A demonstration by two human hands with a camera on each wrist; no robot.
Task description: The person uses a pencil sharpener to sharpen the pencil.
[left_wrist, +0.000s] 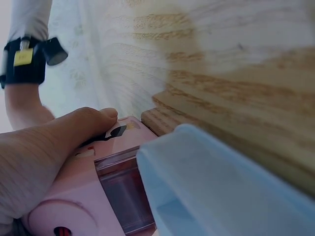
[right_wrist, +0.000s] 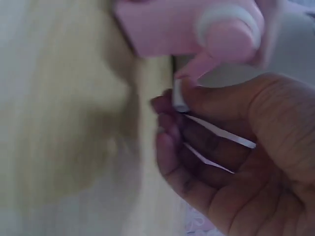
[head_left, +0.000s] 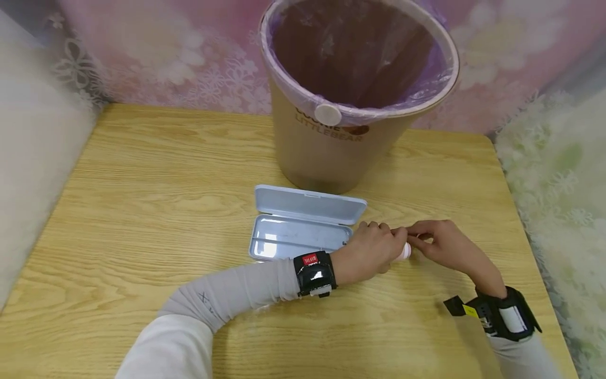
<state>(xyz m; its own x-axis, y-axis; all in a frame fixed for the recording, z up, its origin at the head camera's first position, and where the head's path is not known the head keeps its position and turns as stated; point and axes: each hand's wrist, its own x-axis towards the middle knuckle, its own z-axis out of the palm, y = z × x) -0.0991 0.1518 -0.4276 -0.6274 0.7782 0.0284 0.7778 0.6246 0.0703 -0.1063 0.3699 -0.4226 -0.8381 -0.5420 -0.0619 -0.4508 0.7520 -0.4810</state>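
Observation:
A pink crank pencil sharpener (left_wrist: 86,184) lies in my left hand (head_left: 366,252), which grips its body, the thumb lying along it. Most of the sharpener is hidden by that hand in the head view. My right hand (head_left: 442,245) pinches the white knob (right_wrist: 178,96) of the sharpener's pink crank (right_wrist: 202,66) between thumb and fingers. Just left of the left hand, a light-blue pencil case (head_left: 310,205) lies with its lid raised; a corner of its tray is behind the hand. No pencil shows clearly in the sharpener.
Behind the pencil case stands a tall brown bin (head_left: 326,158) lined with a purple bag. The wooden table (head_left: 156,210) extends around it all, with flowered cloth (head_left: 180,52) beyond its back edge.

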